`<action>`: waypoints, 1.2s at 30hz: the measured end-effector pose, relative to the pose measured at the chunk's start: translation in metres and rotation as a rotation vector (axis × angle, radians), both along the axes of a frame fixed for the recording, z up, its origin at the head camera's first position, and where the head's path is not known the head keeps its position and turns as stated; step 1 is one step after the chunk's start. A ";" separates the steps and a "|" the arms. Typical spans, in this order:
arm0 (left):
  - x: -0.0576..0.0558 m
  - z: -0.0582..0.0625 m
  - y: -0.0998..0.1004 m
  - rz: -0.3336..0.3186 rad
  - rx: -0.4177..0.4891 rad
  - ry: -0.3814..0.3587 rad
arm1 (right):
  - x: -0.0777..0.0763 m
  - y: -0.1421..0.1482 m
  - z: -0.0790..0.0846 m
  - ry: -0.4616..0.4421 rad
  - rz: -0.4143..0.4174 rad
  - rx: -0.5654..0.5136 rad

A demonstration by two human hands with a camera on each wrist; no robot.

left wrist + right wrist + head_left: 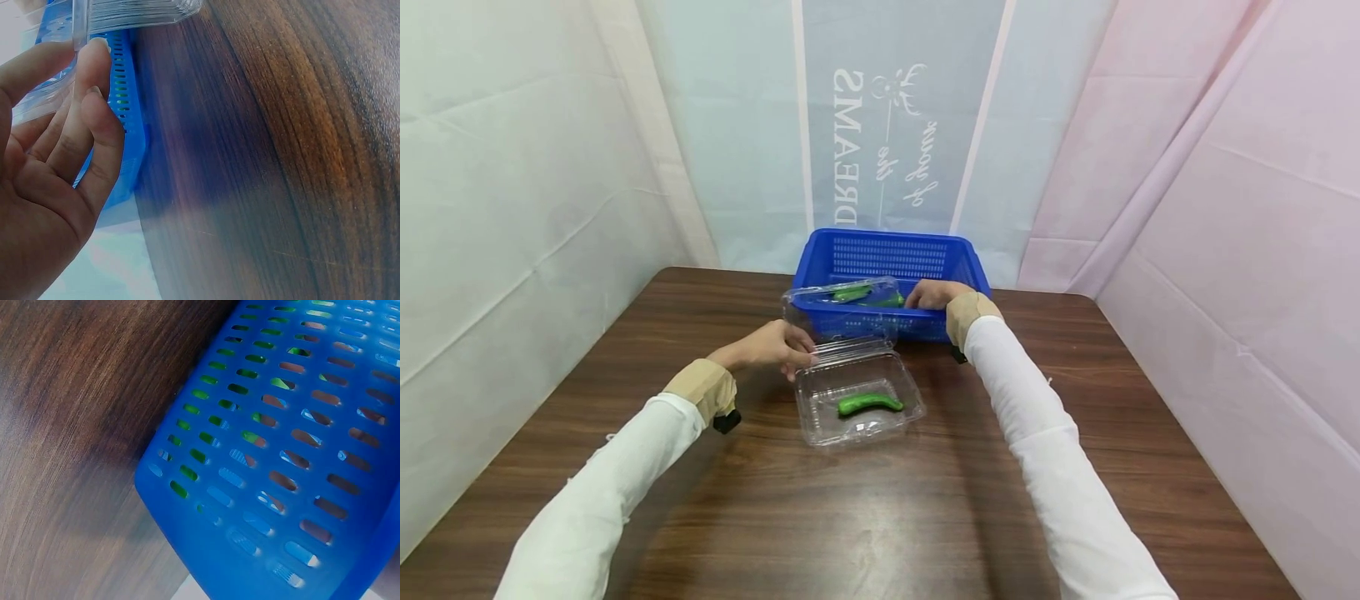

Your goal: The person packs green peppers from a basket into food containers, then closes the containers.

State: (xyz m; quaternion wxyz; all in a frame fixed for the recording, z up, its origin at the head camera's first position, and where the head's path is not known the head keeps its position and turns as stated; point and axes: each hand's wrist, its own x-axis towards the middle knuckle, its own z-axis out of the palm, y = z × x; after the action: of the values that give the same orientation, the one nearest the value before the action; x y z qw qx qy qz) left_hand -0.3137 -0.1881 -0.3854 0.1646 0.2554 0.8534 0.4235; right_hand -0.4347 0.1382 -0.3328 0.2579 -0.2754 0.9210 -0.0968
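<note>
A clear plastic clamshell box (808, 421) stands open on the table, its lid raised against the blue basket (820, 250). One long, curved green pepper (868, 404) lies in the box. My left hand (772, 346) pinches the box's edge near the hinge between thumb and finger; the left wrist view shows that plastic edge (81, 25) at the fingertips. My right hand (934, 293) reaches over the basket's front wall, its fingertips hidden inside. More green peppers (852, 293) lie in the basket, partly seen through the lid. Green shows through the basket's slots beside the right hand.
The brown wooden table (790, 517) carries the box and the basket, with the basket at its far edge. A printed cloth (910, 117) hangs behind, and pale cloth walls (1247, 250) rise on both sides.
</note>
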 end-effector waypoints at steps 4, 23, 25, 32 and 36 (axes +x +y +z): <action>-0.001 -0.001 0.001 0.001 0.004 0.000 | 0.001 0.000 0.001 -0.010 0.000 0.002; -0.002 -0.001 0.001 0.005 -0.006 -0.004 | 0.000 0.000 0.000 -0.030 -0.018 -0.024; -0.002 -0.002 0.001 0.005 -0.003 -0.011 | 0.001 0.000 0.000 -0.031 -0.022 -0.027; -0.002 -0.001 0.001 0.005 -0.003 -0.006 | 0.002 -0.001 0.002 0.005 -0.003 -0.062; -0.001 0.000 0.000 0.005 -0.009 -0.001 | 0.004 -0.002 0.002 0.023 -0.015 -0.097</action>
State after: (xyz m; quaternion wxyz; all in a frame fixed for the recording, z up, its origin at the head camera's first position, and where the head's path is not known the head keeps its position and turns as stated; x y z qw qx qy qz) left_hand -0.3145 -0.1883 -0.3855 0.1654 0.2523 0.8558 0.4202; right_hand -0.4310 0.1363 -0.3311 0.2327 -0.2820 0.9202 -0.1401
